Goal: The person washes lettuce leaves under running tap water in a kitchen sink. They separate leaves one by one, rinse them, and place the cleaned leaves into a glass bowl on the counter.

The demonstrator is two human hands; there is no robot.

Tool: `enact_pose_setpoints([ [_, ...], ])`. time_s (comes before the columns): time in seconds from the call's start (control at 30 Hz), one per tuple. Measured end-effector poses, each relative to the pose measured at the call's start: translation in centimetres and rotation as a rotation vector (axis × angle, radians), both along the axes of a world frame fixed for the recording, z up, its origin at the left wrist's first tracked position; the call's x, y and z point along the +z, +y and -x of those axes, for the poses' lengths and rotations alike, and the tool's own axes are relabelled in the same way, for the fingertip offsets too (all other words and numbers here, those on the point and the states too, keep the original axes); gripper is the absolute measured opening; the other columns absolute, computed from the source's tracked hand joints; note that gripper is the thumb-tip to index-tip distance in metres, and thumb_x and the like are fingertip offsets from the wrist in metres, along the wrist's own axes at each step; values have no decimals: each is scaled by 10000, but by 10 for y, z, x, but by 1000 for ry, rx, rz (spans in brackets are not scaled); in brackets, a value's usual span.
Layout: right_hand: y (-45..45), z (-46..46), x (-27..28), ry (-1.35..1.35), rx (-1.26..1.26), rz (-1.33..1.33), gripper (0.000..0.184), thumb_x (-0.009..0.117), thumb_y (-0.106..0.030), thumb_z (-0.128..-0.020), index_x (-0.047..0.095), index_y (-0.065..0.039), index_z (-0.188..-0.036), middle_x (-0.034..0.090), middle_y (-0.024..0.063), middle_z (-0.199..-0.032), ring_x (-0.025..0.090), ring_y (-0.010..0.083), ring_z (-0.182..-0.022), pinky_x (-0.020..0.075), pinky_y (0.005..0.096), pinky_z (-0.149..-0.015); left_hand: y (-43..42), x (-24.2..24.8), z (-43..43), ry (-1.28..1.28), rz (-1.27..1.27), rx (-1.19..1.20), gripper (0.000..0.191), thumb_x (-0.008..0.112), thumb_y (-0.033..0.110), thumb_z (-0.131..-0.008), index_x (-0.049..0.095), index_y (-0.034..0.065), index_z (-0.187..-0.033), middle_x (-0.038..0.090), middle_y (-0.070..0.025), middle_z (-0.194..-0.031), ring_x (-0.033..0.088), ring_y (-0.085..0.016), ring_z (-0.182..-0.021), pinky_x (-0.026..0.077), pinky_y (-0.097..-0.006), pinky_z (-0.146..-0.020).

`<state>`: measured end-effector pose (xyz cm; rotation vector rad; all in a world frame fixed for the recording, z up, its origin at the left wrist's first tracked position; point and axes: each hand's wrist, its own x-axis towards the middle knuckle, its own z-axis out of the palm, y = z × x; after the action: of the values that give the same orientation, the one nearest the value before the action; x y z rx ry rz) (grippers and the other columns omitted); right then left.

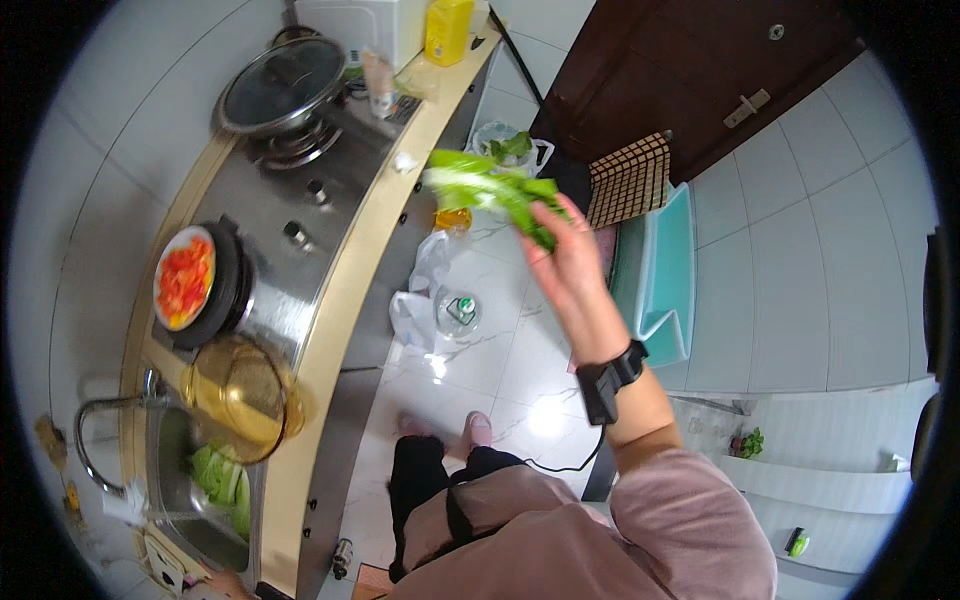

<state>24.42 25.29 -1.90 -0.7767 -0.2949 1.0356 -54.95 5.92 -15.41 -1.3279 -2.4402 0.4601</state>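
My right hand (566, 251) is raised over the floor beside the counter, gripping a bunch of green leafy lettuce (487, 187), blurred at its tip. Only part of my left hand (225, 581) shows at the bottom left, by the near end of the sink; its fingers are hard to make out. More lettuce (221, 480) lies in the steel sink (169, 442). An amber glass pot (247, 401) stands on the counter at the sink's corner. A plate of chopped tomato (184, 277) rests on a dark pan (221, 300) on the stove.
A lidded pan (285, 86) sits on the far burner. On the floor are a lined bin (510, 146) with leaves, white plastic bags (416, 311) and a large clear bottle (459, 319). A turquoise folded tub (667, 277) leans by the wall, near a dark door (690, 67).
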Motion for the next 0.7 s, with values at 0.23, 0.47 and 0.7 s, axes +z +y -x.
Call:
enact_pose_setpoints([
  [0.23, 85, -202, -53, -212, -373, 31, 152, 487, 21, -800, 506, 5, -950, 559, 110, -913, 570, 197, -811, 488, 272, -712, 97, -6, -122, -253, -370, 115, 494, 489, 268, -818, 342, 67, -1245, 447, -155, -1179, 430, -287, -1024, 354, -366, -848],
  [0.47, 263, -371, -205, -709, -424, 223, 348, 547, -84, -800, 463, 1, -1126, 517, 140, -1056, 478, 237, -998, 377, 332, -870, 185, -5, -257, -430, -515, 214, 511, 503, 249, -818, 314, 75, -1260, 428, -148, -1195, 408, -268, -1055, 341, -360, -871],
  [0.7, 294, -408, -298, -836, -2, 851, 685, 640, -227, -748, 255, -87, -1297, 416, 176, -1196, 489, 250, -1008, 452, 361, -738, 168, 8, -298, -557, -594, 349, 532, 517, 231, -819, 287, 82, -1275, 410, -140, -1210, 386, -250, -1085, 328, -354, -894],
])
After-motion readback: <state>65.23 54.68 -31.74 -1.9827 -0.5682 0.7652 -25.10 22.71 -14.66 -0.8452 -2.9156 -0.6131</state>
